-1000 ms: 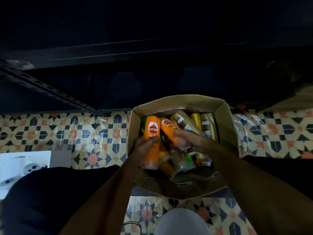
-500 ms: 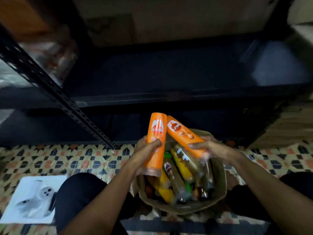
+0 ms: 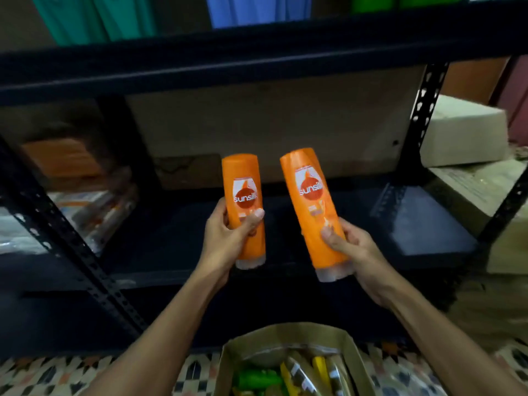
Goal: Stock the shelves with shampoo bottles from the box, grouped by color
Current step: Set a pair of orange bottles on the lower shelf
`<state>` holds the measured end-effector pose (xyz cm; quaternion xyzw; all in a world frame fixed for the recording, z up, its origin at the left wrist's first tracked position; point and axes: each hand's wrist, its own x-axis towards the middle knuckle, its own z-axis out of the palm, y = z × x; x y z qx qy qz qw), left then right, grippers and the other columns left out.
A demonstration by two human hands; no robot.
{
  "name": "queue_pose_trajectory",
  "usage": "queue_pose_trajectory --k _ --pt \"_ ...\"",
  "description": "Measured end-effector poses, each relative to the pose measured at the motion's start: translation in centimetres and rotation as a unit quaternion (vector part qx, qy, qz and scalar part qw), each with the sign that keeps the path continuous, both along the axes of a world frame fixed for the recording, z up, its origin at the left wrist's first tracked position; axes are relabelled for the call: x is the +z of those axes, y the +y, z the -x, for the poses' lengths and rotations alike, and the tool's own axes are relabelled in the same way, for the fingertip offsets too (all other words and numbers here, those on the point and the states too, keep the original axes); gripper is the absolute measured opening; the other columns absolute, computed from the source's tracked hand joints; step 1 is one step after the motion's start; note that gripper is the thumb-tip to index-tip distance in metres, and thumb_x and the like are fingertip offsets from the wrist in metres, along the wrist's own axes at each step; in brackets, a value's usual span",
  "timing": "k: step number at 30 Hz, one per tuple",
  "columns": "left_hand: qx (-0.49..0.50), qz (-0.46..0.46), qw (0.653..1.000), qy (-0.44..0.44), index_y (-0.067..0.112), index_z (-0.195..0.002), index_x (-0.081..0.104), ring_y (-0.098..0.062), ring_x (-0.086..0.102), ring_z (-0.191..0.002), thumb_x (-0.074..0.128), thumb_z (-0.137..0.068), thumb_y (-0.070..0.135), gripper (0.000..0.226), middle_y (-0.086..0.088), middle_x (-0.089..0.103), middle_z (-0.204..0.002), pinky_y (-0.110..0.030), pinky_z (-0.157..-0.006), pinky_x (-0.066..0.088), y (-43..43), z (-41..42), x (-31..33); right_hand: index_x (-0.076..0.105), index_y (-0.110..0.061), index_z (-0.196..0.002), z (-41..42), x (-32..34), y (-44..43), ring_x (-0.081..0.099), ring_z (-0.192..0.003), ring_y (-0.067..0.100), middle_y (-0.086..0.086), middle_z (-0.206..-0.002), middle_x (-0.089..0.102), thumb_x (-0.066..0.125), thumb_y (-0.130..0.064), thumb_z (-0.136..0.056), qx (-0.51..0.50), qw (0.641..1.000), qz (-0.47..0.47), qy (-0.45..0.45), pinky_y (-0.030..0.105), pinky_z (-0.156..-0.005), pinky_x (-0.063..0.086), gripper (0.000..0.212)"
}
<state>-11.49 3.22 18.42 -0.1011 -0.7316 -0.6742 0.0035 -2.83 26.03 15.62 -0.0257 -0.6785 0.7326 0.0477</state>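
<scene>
Head: left bottle (image 3: pixel 243 178), right bottle (image 3: pixel 310 181) read "sunsilk".

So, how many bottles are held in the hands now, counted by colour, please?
Orange: 2, the left bottle in the left hand and the right bottle in the right hand.
Green: 0.
Yellow: 0.
Total: 2 held. Other bottles lie in the box, too blurred to count.

Shop storeroom, black slotted-steel shelving (image 3: pixel 171 238), cardboard cartons (image 3: pixel 463 132) at 3 o'clock, plastic-wrapped packs (image 3: pixel 94 210) at 9 o'clock, box (image 3: pixel 285 332) of shampoo bottles (image 3: pixel 254 380) on tiled floor (image 3: pixel 43 375) at 6 o'clock.
</scene>
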Motion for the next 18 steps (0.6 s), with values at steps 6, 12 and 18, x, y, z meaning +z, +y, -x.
queue_pose_trajectory --k 6,12,18 --pt "-0.017 0.022 0.999 0.031 0.047 -0.124 0.054 0.0 0.067 -0.106 0.084 -0.081 0.037 0.054 0.017 0.067 -0.119 -0.027 -0.086 0.053 2.4 4.3 -2.1 0.047 -0.037 -0.136 6.1 -2.6 -0.6 0.064 -0.118 0.006 -0.011 -0.131 0.065 0.08 -0.044 -0.073 -0.067 0.997 -0.025 0.032 0.033 -0.099 0.053 0.072" --pt "-0.034 0.018 0.999 0.02 0.04 -0.136 0.05 -0.003 0.065 -0.112 0.083 -0.08 0.037 0.065 0.015 0.065 -0.126 -0.03 -0.092 0.054 2.9 6.4 -5.3 0.037 -0.052 -0.135 8.8 -5.3 -0.4 0.055 -0.124 0.003 -0.019 -0.135 0.054 0.078 -0.046 -0.075 -0.084 0.994 -0.066 0.038 0.032 -0.098 0.048 0.074" --pt "-0.037 0.019 0.999 0.03 0.037 -0.14 0.05 -0.002 0.062 -0.119 0.085 -0.08 0.034 0.07 0.016 0.062 -0.133 -0.027 -0.092 0.054 2.7 6.7 -7.3 0.04 -0.044 -0.141 9.7 -6.6 -0.6 0.06 -0.118 0.004 -0.016 -0.132 0.058 0.084 -0.056 -0.07 -0.096 0.988 -0.111 0.052 0.033 -0.092 0.056 0.085"
